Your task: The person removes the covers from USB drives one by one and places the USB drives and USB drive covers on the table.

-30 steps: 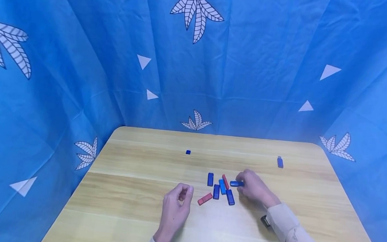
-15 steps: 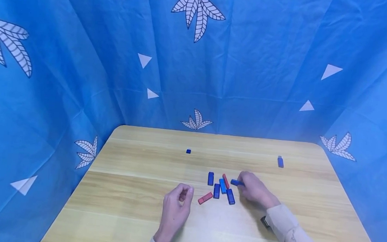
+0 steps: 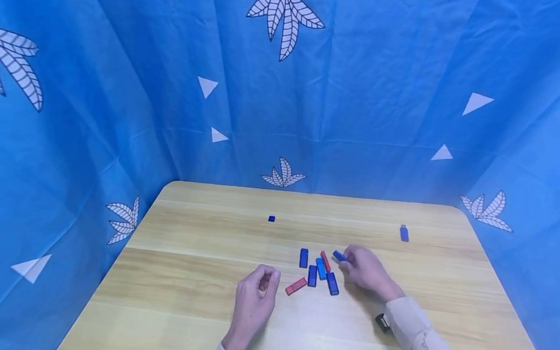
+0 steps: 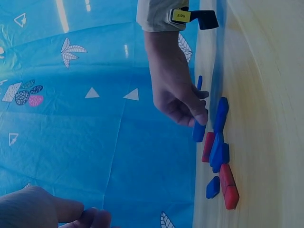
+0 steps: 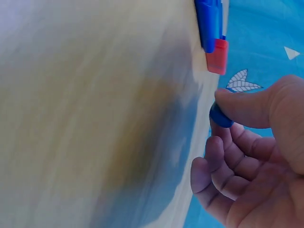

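Note:
My right hand [image 3: 365, 268] pinches a blue USB flash drive [image 3: 339, 255] between thumb and fingers, just right of a loose group of sticks. In the right wrist view the thumb covers most of this drive [image 5: 220, 117]. The group includes a red stick [image 3: 325, 261], a light blue one [image 3: 321, 269] and dark blue ones, such as the dark blue stick [image 3: 332, 284] nearest that hand. My left hand [image 3: 255, 303] rests at the group's left with loosely curled fingers and nothing visible in them. A red stick [image 3: 295, 286] with a seam across it lies beside it.
A blue flash drive with its connector bare [image 3: 405, 234] lies at the back right of the wooden table [image 3: 178, 298]. A small dark blue cap-like piece [image 3: 271, 218] sits near the back edge. A blue patterned curtain [image 3: 363, 94] hangs behind and on both sides.
The flash drive in my right hand has turned, its free end now pointing toward the back left and a little farther back. My left hand and the sticks on the table have stayed put.

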Action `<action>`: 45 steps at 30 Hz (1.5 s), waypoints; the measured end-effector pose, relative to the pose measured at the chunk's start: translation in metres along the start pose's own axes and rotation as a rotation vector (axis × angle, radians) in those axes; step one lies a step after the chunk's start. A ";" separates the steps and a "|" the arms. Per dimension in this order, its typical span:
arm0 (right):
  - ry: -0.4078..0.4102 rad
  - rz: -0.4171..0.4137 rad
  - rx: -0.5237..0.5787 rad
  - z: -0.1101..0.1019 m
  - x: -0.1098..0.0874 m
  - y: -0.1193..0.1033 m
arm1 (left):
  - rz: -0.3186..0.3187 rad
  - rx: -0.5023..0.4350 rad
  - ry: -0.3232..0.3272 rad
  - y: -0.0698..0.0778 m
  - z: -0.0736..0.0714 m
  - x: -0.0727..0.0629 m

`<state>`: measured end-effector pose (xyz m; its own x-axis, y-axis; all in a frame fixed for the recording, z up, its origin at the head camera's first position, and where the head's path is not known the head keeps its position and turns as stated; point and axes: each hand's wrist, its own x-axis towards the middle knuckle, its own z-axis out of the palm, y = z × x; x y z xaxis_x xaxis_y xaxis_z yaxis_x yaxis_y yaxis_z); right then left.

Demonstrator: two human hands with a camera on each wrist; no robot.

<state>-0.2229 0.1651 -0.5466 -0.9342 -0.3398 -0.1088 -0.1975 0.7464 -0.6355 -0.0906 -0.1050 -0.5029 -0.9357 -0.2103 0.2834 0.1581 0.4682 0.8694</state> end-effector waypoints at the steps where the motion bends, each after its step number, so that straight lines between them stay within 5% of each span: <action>1: 0.008 0.002 0.015 -0.001 0.000 0.000 | -0.001 -0.001 -0.002 0.000 0.000 0.000; 13: 0.092 -0.015 0.132 -0.010 -0.007 -0.016 | 0.021 -0.001 -0.014 0.008 0.004 0.004; 26: 0.184 -0.036 0.316 -0.025 -0.026 -0.058 | 0.091 -0.014 -0.019 0.026 0.013 0.013; 34: 0.254 -0.200 0.311 -0.030 -0.045 -0.084 | 0.110 -0.030 -0.037 0.034 0.016 0.014; 45: 0.324 -0.450 0.334 -0.020 -0.067 -0.114 | 0.227 -0.063 -0.019 0.044 0.023 0.017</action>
<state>-0.1438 0.1142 -0.4516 -0.8344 -0.3493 0.4264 -0.5362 0.3352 -0.7747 -0.1072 -0.0678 -0.4692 -0.8797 -0.0893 0.4671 0.3837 0.4471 0.8080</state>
